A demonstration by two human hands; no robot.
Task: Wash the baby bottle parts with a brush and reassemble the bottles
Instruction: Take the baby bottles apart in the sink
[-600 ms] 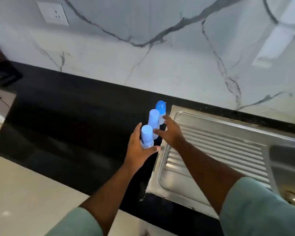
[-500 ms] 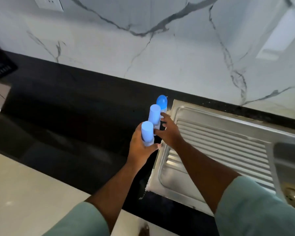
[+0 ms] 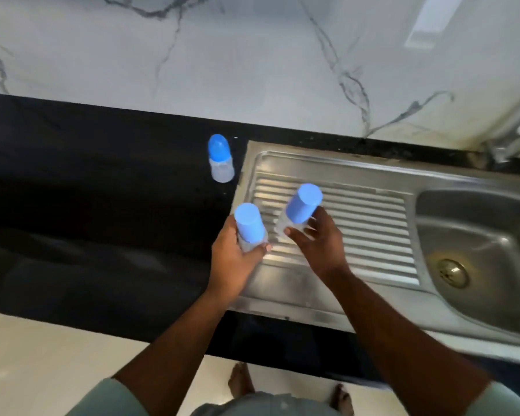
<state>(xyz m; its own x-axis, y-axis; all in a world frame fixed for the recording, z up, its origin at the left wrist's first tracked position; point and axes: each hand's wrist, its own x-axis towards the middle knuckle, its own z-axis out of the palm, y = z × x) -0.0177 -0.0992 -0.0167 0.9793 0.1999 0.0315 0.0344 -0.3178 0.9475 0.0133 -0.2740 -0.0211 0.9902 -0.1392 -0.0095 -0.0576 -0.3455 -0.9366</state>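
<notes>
While a third bottle (image 3: 220, 159) stands far left on the counter (image 3: 102, 175), the left hand (image 3: 234, 259) grips one capped bottle (image 3: 249, 226) and the right hand (image 3: 318, 244) grips another (image 3: 300, 208) over the drainboard (image 3: 357, 205).

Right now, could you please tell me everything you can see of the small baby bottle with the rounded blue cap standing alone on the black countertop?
The small baby bottle with the rounded blue cap stands upright on the black countertop, just left of the steel drainboard's corner and near the marble wall. Its domed cap looks like glossy blue plastic; the short body below is clear and appears empty. Neither hand touches it, and it stands apart from the two held bottles.
</notes>
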